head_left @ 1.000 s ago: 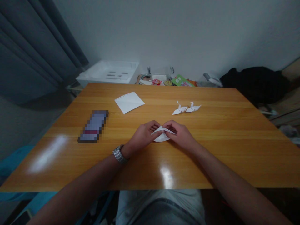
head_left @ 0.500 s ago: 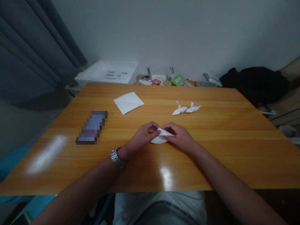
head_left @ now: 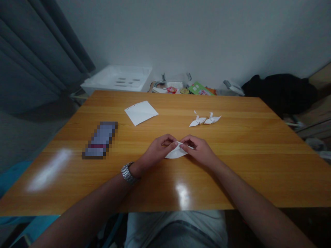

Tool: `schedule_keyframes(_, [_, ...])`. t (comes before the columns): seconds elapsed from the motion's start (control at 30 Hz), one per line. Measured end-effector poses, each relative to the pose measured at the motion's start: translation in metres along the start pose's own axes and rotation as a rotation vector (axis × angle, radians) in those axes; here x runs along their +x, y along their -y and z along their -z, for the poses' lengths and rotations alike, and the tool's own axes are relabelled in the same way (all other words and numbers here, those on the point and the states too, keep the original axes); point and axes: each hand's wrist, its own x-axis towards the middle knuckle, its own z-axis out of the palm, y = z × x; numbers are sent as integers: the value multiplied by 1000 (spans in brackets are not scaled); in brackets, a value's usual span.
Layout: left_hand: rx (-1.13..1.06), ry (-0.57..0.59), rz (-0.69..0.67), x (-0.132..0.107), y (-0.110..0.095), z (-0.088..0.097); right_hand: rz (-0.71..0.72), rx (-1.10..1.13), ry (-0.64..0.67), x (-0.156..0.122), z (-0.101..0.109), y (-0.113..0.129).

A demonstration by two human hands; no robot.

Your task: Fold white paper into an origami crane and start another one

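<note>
A small folded piece of white paper (head_left: 177,152) is held between both hands, just above or on the wooden table (head_left: 248,165). My left hand (head_left: 162,146) pinches its left side, the thumb lying along the upper face. On the right side my right hand (head_left: 198,148) grips it, thumb pressed on the paper near the middle and fingers curled behind. The fingers hide the paper's far edge. Beyond my right hand stand two white folded paper cranes (head_left: 198,121), close together. A flat white sheet (head_left: 141,113) with a perforated edge lies farther back to the left.
A blurred-out phone (head_left: 100,139) lies on the table's left. Behind the far edge are a white foam tray (head_left: 119,77), a green packet (head_left: 199,88) and other small items. A dark cloth heap (head_left: 280,91) sits at the back right, and a grey curtain (head_left: 38,51) hangs at left.
My right thumb has moved inward onto the paper's upper face, and the raised flap now lies flatter. My left hand stays nearly in place.
</note>
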Motion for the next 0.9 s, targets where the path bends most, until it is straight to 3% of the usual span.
schedule_keyframes(0.33, [5,3,41,-1,-3,0,45,-40,50,-3,3,5])
schedule_keyframes(0.63, [-7,-43,22,0,-2,1,-28,-41,33,-2,7,2])
schedule_keyframes(0.9, [-19,-33,33,2,0,6,-116,76,100,-5,14,-3])
